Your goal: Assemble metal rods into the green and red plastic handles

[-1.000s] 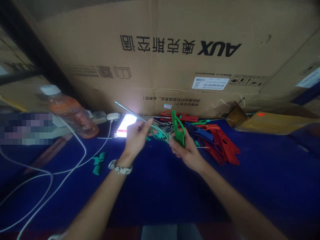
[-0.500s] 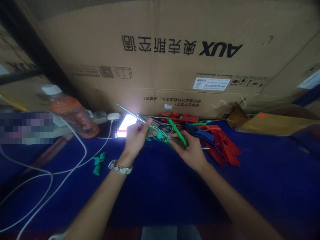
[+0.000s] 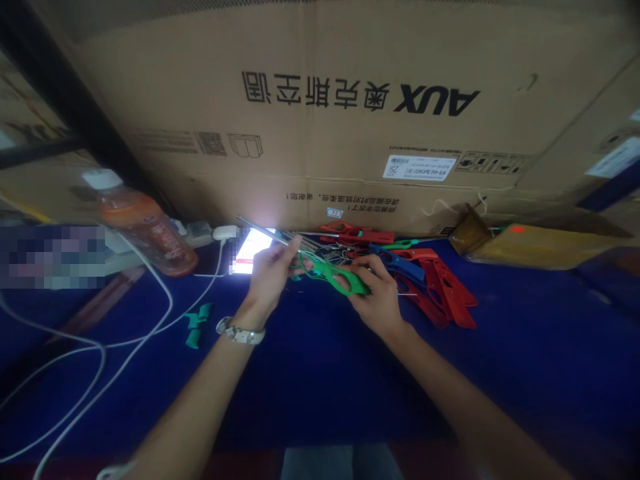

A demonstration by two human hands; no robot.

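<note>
My left hand [image 3: 273,270] pinches a green long-nosed lighter near its front end. The lighter's metal tube [image 3: 255,225] points up and to the left past my thumb. My right hand [image 3: 377,290] is closed on the back of the green lighter handle [image 3: 340,275], which has an oval opening in it. The two hands hold the lighter slantwise just above the table. Thin metal rods and wires [image 3: 333,253] lie right behind it, partly hidden by my fingers.
Red lighter bodies [image 3: 443,290] and a blue one [image 3: 407,262] are piled at the right. At the left are a lit phone [image 3: 253,250], a drink bottle [image 3: 147,223], white cables [image 3: 150,333] and small teal pieces [image 3: 197,325]. A cardboard box [image 3: 310,147] stands behind.
The green handle piece in my right hand has swung from steeply tilted to lying along the lighter's body. My left hand keeps its place, gripping near the tube.
</note>
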